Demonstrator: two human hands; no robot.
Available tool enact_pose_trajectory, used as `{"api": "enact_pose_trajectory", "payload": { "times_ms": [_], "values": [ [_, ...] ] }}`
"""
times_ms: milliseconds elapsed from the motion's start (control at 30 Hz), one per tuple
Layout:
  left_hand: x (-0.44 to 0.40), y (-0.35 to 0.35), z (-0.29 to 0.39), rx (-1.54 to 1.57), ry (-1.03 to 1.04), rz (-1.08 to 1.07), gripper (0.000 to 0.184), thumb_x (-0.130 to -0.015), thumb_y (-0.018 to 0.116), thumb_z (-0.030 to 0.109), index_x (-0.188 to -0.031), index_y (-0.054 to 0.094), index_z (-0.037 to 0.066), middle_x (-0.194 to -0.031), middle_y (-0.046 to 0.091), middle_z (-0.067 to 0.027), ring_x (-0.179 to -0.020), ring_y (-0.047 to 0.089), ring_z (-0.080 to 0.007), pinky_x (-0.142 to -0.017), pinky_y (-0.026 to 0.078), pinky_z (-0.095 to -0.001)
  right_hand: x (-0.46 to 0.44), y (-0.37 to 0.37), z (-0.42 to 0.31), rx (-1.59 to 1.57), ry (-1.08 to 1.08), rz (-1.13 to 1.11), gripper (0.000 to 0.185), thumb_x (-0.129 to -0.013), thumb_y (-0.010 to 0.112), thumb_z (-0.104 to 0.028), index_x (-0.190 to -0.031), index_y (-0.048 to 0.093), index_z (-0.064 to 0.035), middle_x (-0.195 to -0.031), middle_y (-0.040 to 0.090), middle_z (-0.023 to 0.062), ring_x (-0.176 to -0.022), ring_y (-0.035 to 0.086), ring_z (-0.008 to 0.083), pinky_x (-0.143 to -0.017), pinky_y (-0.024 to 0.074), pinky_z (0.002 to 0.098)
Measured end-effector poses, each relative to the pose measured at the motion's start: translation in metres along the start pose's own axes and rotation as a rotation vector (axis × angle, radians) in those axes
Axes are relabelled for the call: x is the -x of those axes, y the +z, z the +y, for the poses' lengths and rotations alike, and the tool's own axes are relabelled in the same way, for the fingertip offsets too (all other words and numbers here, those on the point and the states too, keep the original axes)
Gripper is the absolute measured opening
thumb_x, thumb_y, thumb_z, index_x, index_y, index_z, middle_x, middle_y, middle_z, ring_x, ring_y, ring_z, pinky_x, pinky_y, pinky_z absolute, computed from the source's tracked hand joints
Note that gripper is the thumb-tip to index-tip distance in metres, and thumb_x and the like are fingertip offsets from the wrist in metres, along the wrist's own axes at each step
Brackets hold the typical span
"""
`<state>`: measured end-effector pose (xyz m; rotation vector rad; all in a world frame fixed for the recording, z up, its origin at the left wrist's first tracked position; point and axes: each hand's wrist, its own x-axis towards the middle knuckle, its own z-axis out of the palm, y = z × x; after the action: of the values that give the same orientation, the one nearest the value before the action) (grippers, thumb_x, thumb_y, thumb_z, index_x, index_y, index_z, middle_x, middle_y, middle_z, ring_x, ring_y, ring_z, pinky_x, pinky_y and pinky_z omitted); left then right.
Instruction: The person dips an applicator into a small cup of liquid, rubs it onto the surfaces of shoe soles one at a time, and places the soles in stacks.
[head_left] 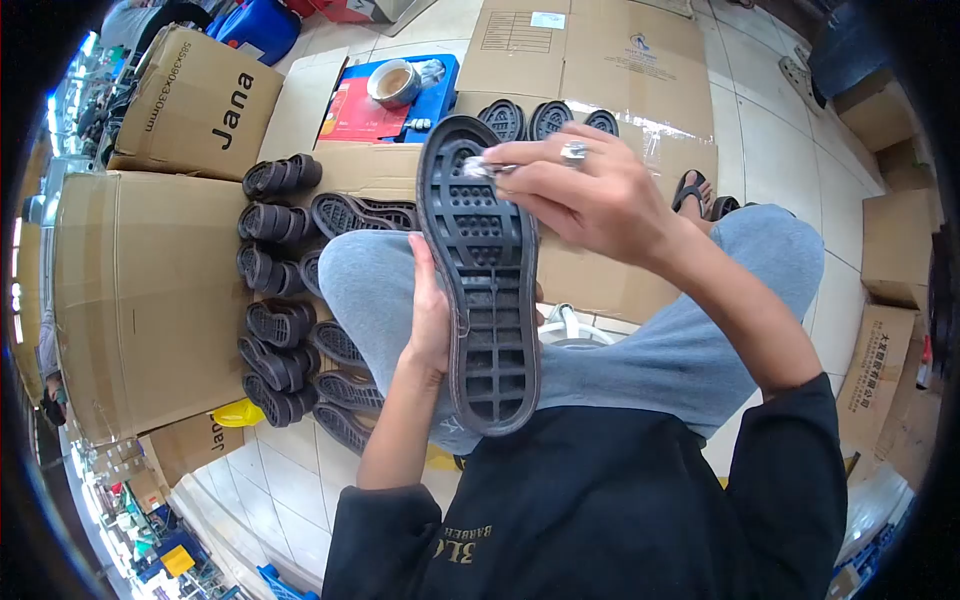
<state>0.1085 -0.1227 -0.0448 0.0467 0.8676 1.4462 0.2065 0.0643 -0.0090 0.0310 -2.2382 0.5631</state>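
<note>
A black shoe sole [482,325] stands nearly upright over my lap, its gridded, studded face toward me. My left hand [430,325] grips it by the left edge, with part of the fingers hidden behind it. In my right hand [600,190] a small crumpled white wad [476,167], perhaps cloth or cotton, is pinched between the fingertips. The wad touches the upper part of the sole. A ring shows on one finger of this hand.
Several stacked dark soles [270,260] lie at the left, beside a large cardboard box [160,300]. More soles [550,120] rest on flattened cardboard [640,80] ahead. A blue tray [440,85] holds a round container [393,83]. A sandalled foot [692,192] is at the right.
</note>
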Motion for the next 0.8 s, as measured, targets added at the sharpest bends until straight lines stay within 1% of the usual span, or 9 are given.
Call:
{"api": "enact_pose_trajectory", "payload": {
  "times_ms": [67,367,433,467,500,567,633,733,800],
  "values": [
    [0.006,0.003,-0.001,0.025,-0.037,-0.041,0.100,-0.080,0.011,0.081,-0.119,0.048,-0.003,-0.089,0.059,-0.0238,-0.071,0.066,-0.0311,-0.058,0.058,-0.0460,-0.008,0.009,0.011,0.091,-0.269,-0.072,0.010,-0.077,0.069,-0.012,-0.079,0.060,-0.0076,-0.097,0.068,0.0042,-0.073,0.064,0.0182,-0.072,0.0499,0.0318],
    [0.011,0.003,-0.001,0.034,-0.118,-0.142,0.107,-0.073,0.008,0.086,-0.124,0.047,0.000,-0.091,0.062,-0.0225,-0.074,0.067,-0.0319,-0.061,0.059,-0.0424,-0.003,0.027,0.005,0.160,-0.251,0.019,0.008,-0.076,0.066,-0.011,-0.077,0.059,-0.0065,-0.099,0.065,0.0054,-0.073,0.062,0.0159,-0.069,0.0492,0.0312],
    [0.012,0.001,0.001,0.041,-0.133,-0.136,0.106,-0.074,0.008,0.085,-0.124,0.045,0.000,-0.092,0.062,-0.0222,-0.074,0.067,-0.0314,-0.061,0.059,-0.0412,0.004,0.031,-0.007,0.029,-0.252,-0.025,0.008,-0.075,0.065,-0.010,-0.077,0.059,-0.0055,-0.100,0.064,0.0069,-0.071,0.061,0.0154,-0.067,0.0491,0.0308],
    [0.012,-0.001,0.002,0.017,-0.125,-0.116,0.105,-0.075,0.009,0.085,-0.124,0.045,-0.001,-0.092,0.062,-0.0226,-0.074,0.068,-0.0316,-0.060,0.060,-0.0406,0.005,0.035,-0.013,-0.079,-0.304,0.011,0.012,-0.069,0.068,-0.002,-0.079,0.062,0.0002,-0.105,0.066,0.0139,-0.064,0.058,0.0156,-0.057,0.0451,0.0281],
    [0.013,-0.003,0.003,-0.006,-0.116,-0.095,0.104,-0.075,0.010,0.084,-0.124,0.044,-0.001,-0.093,0.062,-0.0230,-0.074,0.068,-0.0319,-0.059,0.060,-0.0401,0.009,0.034,-0.021,-0.147,-0.325,0.003,0.013,-0.067,0.067,-0.003,-0.078,0.062,0.0007,-0.105,0.065,0.0144,-0.064,0.058,0.0152,-0.055,0.0443,0.0280],
    [0.015,-0.004,0.007,-0.001,-0.076,-0.017,0.103,-0.077,0.012,0.083,-0.124,0.044,-0.002,-0.094,0.062,-0.0236,-0.074,0.068,-0.0327,-0.058,0.060,-0.0402,0.013,0.025,-0.034,-0.145,-0.371,-0.095,0.012,-0.071,0.060,-0.010,-0.079,0.059,-0.0015,-0.101,0.063,0.0093,-0.073,0.060,0.0160,-0.066,0.0480,0.0294],
    [0.017,-0.007,0.008,0.009,-0.055,-0.063,0.101,-0.078,0.014,0.082,-0.123,0.044,-0.003,-0.093,0.062,-0.0236,-0.074,0.068,-0.0326,-0.057,0.060,-0.0395,0.012,0.025,-0.034,-0.152,-0.386,-0.089,0.010,-0.069,0.060,-0.010,-0.076,0.057,-0.0017,-0.100,0.062,0.0095,-0.072,0.059,0.0157,-0.066,0.0476,0.0297],
    [0.016,-0.011,0.001,0.029,-0.185,-0.162,0.106,-0.074,0.013,0.086,-0.123,0.046,-0.002,-0.092,0.062,-0.0235,-0.072,0.067,-0.0328,-0.058,0.059,-0.0408,0.001,0.025,-0.019,-0.067,-0.424,-0.108,0.009,-0.075,0.060,-0.010,-0.079,0.055,-0.0039,-0.098,0.063,0.0095,-0.071,0.058,0.0165,-0.068,0.0486,0.0310],
    [0.020,-0.005,0.001,0.098,-0.224,-0.143,0.108,-0.073,0.014,0.087,-0.123,0.047,-0.003,-0.090,0.060,-0.0261,-0.071,0.067,-0.0337,-0.059,0.058,-0.0434,-0.008,0.022,0.000,0.040,-0.411,-0.128,0.012,-0.076,0.061,-0.012,-0.084,0.056,-0.0051,-0.098,0.063,0.0088,-0.079,0.062,0.0179,-0.076,0.0516,0.0337]
  ]
}}
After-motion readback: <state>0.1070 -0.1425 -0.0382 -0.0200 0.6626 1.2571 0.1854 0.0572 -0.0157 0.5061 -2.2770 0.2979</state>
